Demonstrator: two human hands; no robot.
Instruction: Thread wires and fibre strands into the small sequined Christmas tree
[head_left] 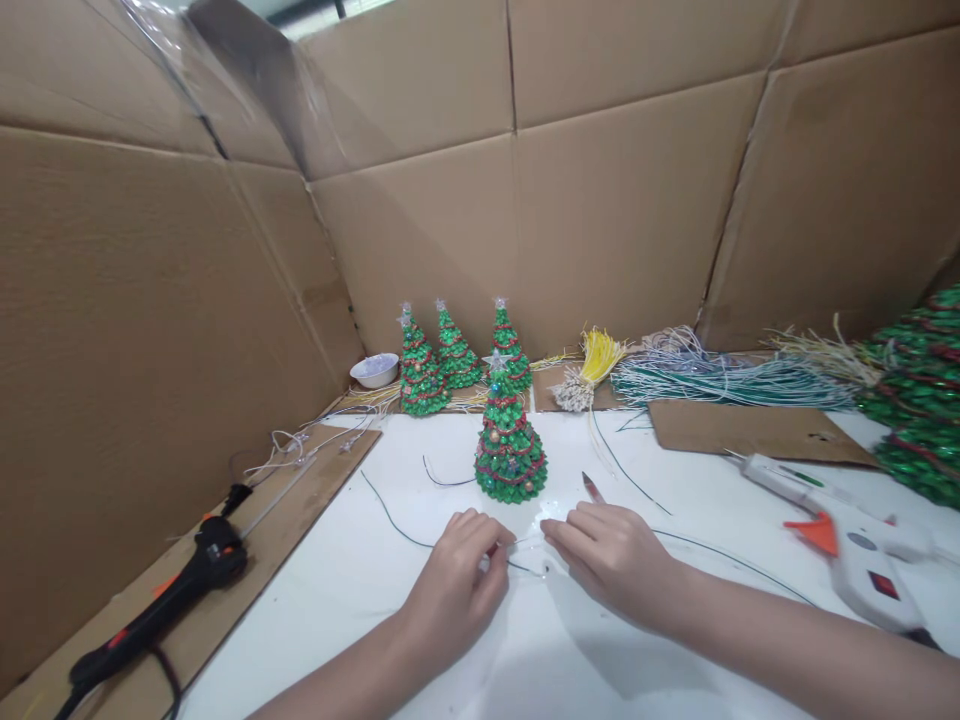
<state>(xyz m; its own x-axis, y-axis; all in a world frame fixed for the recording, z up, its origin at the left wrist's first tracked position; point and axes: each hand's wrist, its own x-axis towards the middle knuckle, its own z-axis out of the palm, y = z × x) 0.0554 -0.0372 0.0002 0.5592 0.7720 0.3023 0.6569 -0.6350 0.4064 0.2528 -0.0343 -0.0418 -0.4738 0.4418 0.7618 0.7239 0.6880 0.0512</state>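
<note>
My left hand (457,580) and my right hand (607,555) rest close together on the white table (360,600), fingers pinched toward each other over a thin wire (525,568) and a small clear piece I cannot make out. Just behind the hands stands a small green glitter Christmas tree (510,440) with red garlands and a clear star on top. A thin dark wire (390,510) curves across the table to the left of the hands.
Three more small trees (450,355) stand at the back beside a white bowl (374,370). Bundles of coloured wires (720,380) lie at the back right. A white glue gun (847,540) lies right, a black tool (180,590) left on cardboard. Cardboard walls (150,350) surround the table.
</note>
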